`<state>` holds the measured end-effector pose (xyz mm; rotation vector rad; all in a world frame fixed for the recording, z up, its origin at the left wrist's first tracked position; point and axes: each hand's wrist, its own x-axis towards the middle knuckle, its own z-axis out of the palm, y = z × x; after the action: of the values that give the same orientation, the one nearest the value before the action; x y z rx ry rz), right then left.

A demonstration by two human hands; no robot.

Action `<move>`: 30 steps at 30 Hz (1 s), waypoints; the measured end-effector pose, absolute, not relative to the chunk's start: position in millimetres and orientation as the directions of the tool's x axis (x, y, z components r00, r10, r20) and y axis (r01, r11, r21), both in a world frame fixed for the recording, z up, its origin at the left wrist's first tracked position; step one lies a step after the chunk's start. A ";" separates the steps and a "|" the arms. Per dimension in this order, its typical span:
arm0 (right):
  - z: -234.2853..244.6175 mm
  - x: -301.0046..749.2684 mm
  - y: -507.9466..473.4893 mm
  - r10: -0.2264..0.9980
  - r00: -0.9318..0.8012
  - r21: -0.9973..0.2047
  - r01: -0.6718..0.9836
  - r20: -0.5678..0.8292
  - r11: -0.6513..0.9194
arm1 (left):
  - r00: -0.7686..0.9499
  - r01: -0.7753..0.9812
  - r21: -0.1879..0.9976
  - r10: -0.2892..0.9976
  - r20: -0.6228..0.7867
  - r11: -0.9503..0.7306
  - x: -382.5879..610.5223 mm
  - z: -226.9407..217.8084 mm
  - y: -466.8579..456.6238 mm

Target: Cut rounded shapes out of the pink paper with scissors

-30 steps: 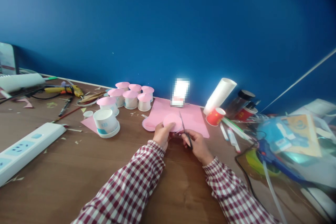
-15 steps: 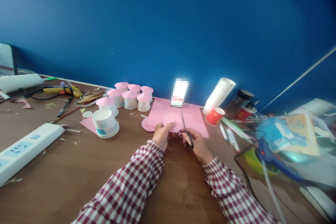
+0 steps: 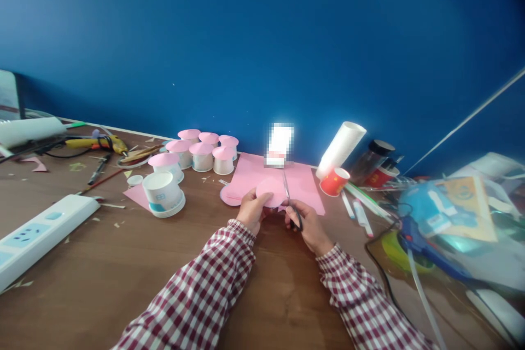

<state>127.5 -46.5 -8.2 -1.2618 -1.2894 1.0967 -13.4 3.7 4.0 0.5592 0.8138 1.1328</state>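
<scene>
My left hand point(image 3: 252, 210) pinches a round pink paper disc point(image 3: 271, 191) above the brown table point(image 3: 102, 262). My right hand point(image 3: 309, 224) grips small scissors point(image 3: 289, 199), whose blades point up along the disc's right edge. Under both hands lies a larger pink paper sheet point(image 3: 303, 186). Both sleeves are red and white check.
Several white cups with pink tops point(image 3: 203, 150) stand at the back left, and a stack of upturned white cups point(image 3: 162, 191) sits nearer. A white power strip point(image 3: 39, 232) lies at the left. A red cup point(image 3: 334, 181), a white roll point(image 3: 340, 147), markers point(image 3: 361, 210) and a glue gun point(image 3: 426, 240) crowd the right.
Both hands stay on the disc and scissors; the scissors have shifted slightly along the disc's edge. The view has drifted a little.
</scene>
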 end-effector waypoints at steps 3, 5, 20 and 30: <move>-7.0 126.3 -46.9 0.998 0.036 -0.993 0.107 0.055 0.051 | 0.218 -0.593 0.737 0.945 -0.242 0.325 -12.6 2.4 4.0; -6.7 126.2 -46.9 0.998 0.038 -0.993 0.106 0.053 0.049 | 0.217 -0.598 0.738 0.949 -0.227 0.313 -12.2 1.3 3.9; -7.4 125.6 -46.5 0.995 0.092 -0.995 0.101 0.032 0.023 | 0.280 -0.574 0.732 0.928 -0.245 0.367 -14.1 1.3 2.6; -2.2 123.1 -50.3 0.998 0.005 -0.989 0.134 0.069 0.068 | 0.158 -0.586 0.749 0.951 -0.267 0.308 -10.7 0.6 3.9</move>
<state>123.1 -50.3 -2.2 -1.2598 -1.3314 1.0849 -10.7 3.9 0.6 0.5462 0.8152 1.1803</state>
